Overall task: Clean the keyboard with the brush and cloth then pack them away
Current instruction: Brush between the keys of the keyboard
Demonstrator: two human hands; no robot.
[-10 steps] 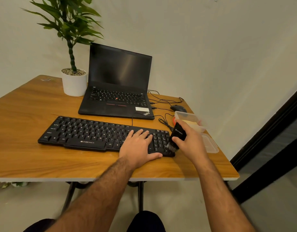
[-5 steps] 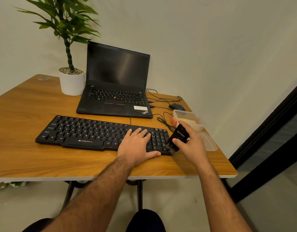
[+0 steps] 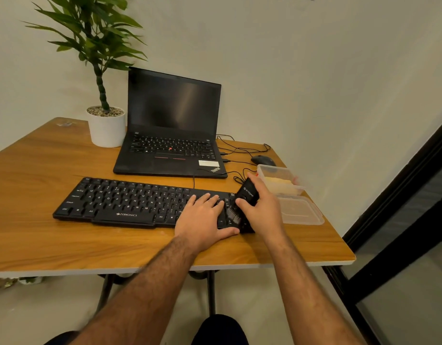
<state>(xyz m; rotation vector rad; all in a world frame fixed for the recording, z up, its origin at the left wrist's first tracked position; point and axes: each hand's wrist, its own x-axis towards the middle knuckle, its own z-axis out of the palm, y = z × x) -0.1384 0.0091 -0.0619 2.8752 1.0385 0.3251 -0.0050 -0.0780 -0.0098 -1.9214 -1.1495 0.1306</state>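
Brushing now reaches the numpad: right hand [image 3: 263, 212] grips the black brush [image 3: 244, 195], whose bristles, off the keyboard's [image 3: 130, 200] right end a second ago, sit on its keys, so cleaning is underway. Left hand [image 3: 202, 217] lies flat, fingers straight, steadying it. Cloth [image 3: 279, 183] waits in the plastic container [image 3: 269, 169] just right. Table edge [image 3: 339, 262] near; free keys leftward.

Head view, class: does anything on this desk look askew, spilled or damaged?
Nothing stands out. The keyboard lies flat, the left hand resting on it, the right hand holding the brush at its right end.
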